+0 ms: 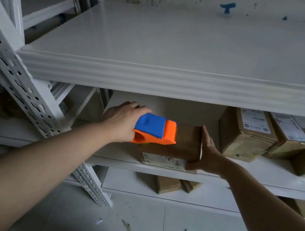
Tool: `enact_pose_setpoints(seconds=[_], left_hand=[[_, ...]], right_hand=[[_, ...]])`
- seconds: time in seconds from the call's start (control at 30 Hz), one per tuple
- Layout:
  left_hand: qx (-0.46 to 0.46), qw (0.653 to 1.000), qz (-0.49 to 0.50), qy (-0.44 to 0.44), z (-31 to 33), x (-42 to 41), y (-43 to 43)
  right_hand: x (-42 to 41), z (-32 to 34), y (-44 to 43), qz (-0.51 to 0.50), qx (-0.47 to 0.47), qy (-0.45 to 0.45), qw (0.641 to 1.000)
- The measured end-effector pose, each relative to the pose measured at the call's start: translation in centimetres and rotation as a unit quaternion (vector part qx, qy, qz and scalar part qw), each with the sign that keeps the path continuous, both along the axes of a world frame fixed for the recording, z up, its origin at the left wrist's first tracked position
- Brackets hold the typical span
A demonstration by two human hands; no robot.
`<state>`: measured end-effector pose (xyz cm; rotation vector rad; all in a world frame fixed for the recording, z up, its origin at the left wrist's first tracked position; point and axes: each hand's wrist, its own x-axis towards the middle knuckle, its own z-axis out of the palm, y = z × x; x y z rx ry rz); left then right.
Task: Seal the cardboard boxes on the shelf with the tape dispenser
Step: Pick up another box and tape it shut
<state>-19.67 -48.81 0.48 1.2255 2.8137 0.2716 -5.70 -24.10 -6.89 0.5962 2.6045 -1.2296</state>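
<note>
A brown cardboard box (185, 141) with a white label on its front sits on the middle shelf (116, 159) near the front edge. My left hand (121, 119) grips an orange and blue tape dispenser (155, 130), which rests on the left part of the box top. My right hand (207, 151) presses against the right side of the box, fingers straight up along the edge and thumb at the lower front corner.
Several taped, labelled boxes (245, 135) stand on the same shelf to the right. The empty upper shelf (173, 82) overhangs close above. A perforated white upright (21, 83) slants at the left. Small boxes (167, 185) lie on the lower shelf.
</note>
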Motion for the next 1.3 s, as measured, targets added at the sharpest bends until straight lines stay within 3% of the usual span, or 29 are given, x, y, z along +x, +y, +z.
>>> enact_pose_setpoints(seconds=[0.1, 0.2, 0.4, 0.57, 0.83, 0.97, 1.3], left_hand=[[-0.038, 0.999, -0.013, 0.022, 1.0, 0.9, 1.5], [-0.060, 0.998, -0.020, 0.027, 1.4, 1.3, 2.1], [-0.086, 0.996, -0.028, 0.022, 1.5, 0.9, 1.4], [-0.092, 0.995, -0.028, 0.027, 1.8, 0.6, 1.2], [-0.088, 0.994, 0.069, -0.007, 1.2, -5.0, -8.0], [-0.073, 0.995, 0.063, -0.004, 0.5, -5.6, -8.9], [-0.166, 0.984, 0.055, 0.015, -1.8, -4.2, -6.9]], right_hand=[[-0.1, 0.3, 0.2, 0.020, 0.141, -0.039, 0.989], [-1.4, 1.1, -1.5, 0.087, 0.223, 0.032, 0.970], [-4.0, 0.6, -2.1, 0.142, 0.240, -0.006, 0.960], [-3.5, 0.1, -1.5, 0.130, 0.252, 0.025, 0.959], [-2.6, -0.5, -1.0, 0.150, 0.259, 0.037, 0.953], [-2.7, -0.8, -1.0, 0.154, 0.271, 0.034, 0.950], [-2.6, -1.1, -1.5, 0.181, 0.322, 0.027, 0.929]])
